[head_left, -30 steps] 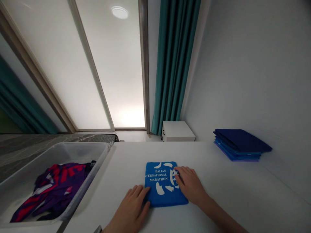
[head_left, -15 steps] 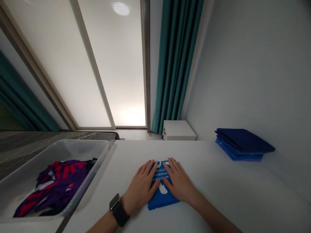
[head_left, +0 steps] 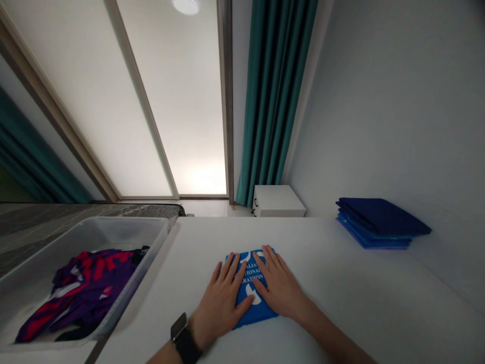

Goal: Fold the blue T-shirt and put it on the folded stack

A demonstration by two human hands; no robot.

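A folded blue cloth point(head_left: 253, 309) with white lettering lies flat on the white table point(head_left: 159, 303), near its middle. My left hand point(head_left: 223, 298), with a black watch at the wrist, rests palm down on the cloth's left part, fingers spread. On the right part of the cloth lies my right hand point(head_left: 281, 284), also palm down with its fingers apart. The two hands do not touch, and some lettering shows between them. Both hands cover portions of the cloth.
A stack of folded blue cloths point(head_left: 381, 222) sits at the table's right, by the wall. At left, a translucent bin point(head_left: 125, 230) holds purple and red clothing point(head_left: 94, 288). A white cabinet point(head_left: 278, 199) stands beyond the table's far edge.
My left hand has slid slightly down, uncovering the cloth's upper left corner. My right hand is almost unmoved on the cloth. The view has shifted slightly.
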